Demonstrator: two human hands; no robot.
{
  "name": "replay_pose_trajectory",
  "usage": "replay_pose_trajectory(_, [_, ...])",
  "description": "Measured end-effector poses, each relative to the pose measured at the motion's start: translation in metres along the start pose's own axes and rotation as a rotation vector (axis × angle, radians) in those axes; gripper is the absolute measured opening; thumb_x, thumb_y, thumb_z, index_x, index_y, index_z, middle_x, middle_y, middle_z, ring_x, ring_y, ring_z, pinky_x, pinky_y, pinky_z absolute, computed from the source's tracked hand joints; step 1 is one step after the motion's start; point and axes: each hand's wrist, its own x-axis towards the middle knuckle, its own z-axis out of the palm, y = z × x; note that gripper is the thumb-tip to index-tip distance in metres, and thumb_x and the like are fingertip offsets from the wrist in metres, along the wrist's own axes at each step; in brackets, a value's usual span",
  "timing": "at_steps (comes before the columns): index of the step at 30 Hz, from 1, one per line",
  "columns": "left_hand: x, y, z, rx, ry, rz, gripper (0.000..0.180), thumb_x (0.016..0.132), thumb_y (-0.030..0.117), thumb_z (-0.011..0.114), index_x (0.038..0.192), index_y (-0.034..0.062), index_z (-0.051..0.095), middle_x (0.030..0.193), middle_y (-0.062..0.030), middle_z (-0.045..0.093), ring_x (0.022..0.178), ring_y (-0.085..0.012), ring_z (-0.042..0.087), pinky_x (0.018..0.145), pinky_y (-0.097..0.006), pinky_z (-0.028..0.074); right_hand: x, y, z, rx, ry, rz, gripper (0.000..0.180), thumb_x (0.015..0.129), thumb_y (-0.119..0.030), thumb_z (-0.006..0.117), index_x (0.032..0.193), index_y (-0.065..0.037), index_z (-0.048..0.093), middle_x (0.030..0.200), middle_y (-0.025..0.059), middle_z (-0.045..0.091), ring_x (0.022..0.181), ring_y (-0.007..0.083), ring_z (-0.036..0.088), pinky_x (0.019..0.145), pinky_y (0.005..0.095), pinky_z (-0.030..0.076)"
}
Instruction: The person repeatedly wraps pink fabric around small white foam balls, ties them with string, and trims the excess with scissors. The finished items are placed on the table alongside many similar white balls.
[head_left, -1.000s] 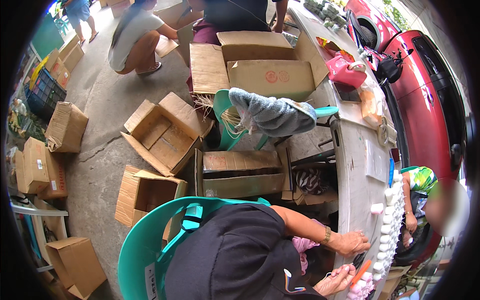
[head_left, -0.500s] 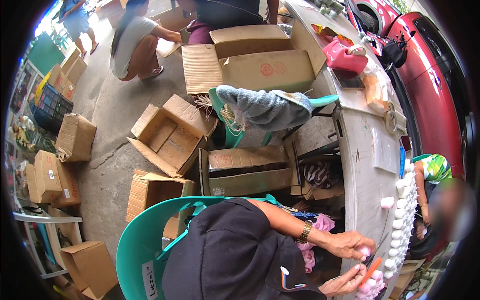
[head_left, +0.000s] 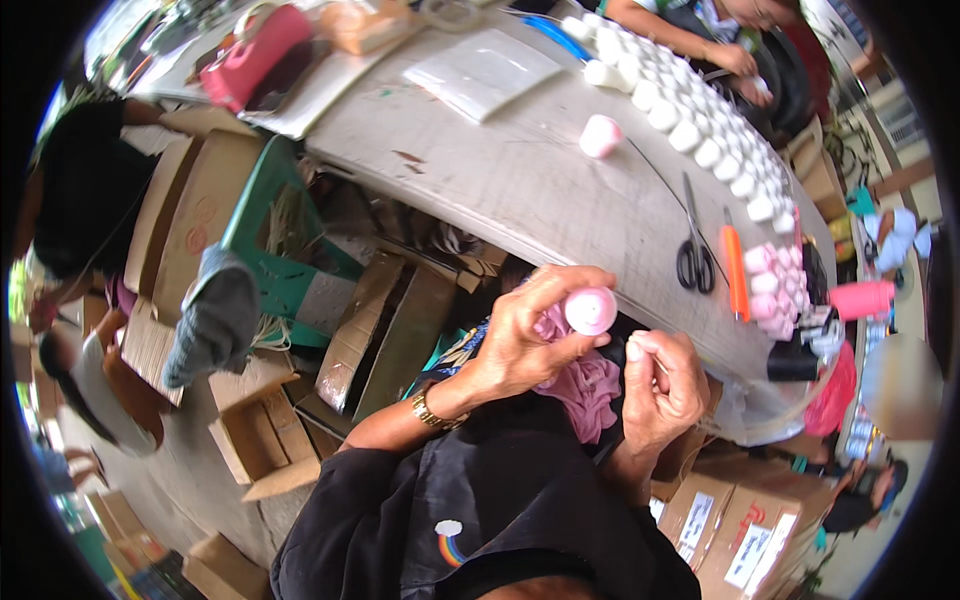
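Note:
My left hand point(head_left: 525, 335), with a gold bracelet on its wrist, grips a small pink bottle point(head_left: 590, 310) with a round white-pink top, held just off the table's edge. My right hand point(head_left: 662, 385) sits right beside it, fingers curled and pinched together by the bottle; nothing clear shows between them. A bunched pink cloth point(head_left: 588, 388) lies in my lap under both hands. On the grey table point(head_left: 520, 190) beyond lie black scissors point(head_left: 693, 262) and an orange cutter point(head_left: 735, 272).
Rows of white bottles point(head_left: 700, 135) and a cluster of pink bottles point(head_left: 770, 285) line the table's far side, with one pink bottle point(head_left: 600, 135) apart. A green chair point(head_left: 270, 240) draped in grey cloth and cardboard boxes point(head_left: 260, 440) stand on the left. Another person point(head_left: 700, 25) works across the table.
The view has swung round toward the table. My hands have come away from the pink bottles at the table's edge and now hold one pink bottle close in front of me.

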Motion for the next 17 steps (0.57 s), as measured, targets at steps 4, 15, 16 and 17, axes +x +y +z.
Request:
replay_pose_trajectory(4, [0.002,-0.002,0.001,0.011,-0.070,0.054,0.053,0.078,-0.003,0.076,0.126,0.0006,0.054,0.125,-0.0139,0.062,0.108,-0.0179,0.062,0.095,-0.032,0.050,0.007,0.001,0.001,-0.048,-0.023,-0.069,0.020,0.076,0.005,0.070,0.093,-0.004,0.067,0.075,0.0057,0.060,0.060,0.0182,0.055,0.050,0.0295,0.041])
replay_pose_trajectory(15, [0.012,-0.007,0.002,0.446,-0.072,0.340,0.051,0.069,-0.001,0.078,0.117,0.0052,0.063,0.111,-0.0080,0.068,0.106,-0.0285,0.062,0.104,-0.046,0.042,0.015,0.006,0.006,-0.116,-0.065,-0.204,0.020,0.074,0.004,0.074,0.092,0.001,0.067,0.075,0.0065,0.058,0.063,0.0202,0.057,0.052,0.0303,0.045])
replay_pose_trajectory(16, [0.012,-0.007,0.001,0.451,-0.077,0.334,0.053,0.069,-0.001,0.078,0.120,0.0055,0.063,0.111,-0.0081,0.068,0.106,-0.0292,0.061,0.104,-0.047,0.042,0.015,0.007,0.006,-0.128,-0.072,-0.207,0.020,0.074,0.004,0.075,0.092,0.001,0.068,0.075,0.0066,0.058,0.063,0.0202,0.057,0.052,0.0304,0.045])
replay_pose_trajectory(17, [0.012,-0.007,0.001,0.455,-0.082,0.328,0.056,0.070,-0.001,0.078,0.122,0.0058,0.062,0.111,-0.0081,0.068,0.107,-0.0299,0.061,0.105,-0.048,0.041,0.015,0.007,0.006,-0.132,-0.076,-0.209,0.020,0.074,0.004,0.075,0.092,0.001,0.068,0.075,0.0066,0.058,0.063,0.0202,0.057,0.052,0.0304,0.045])
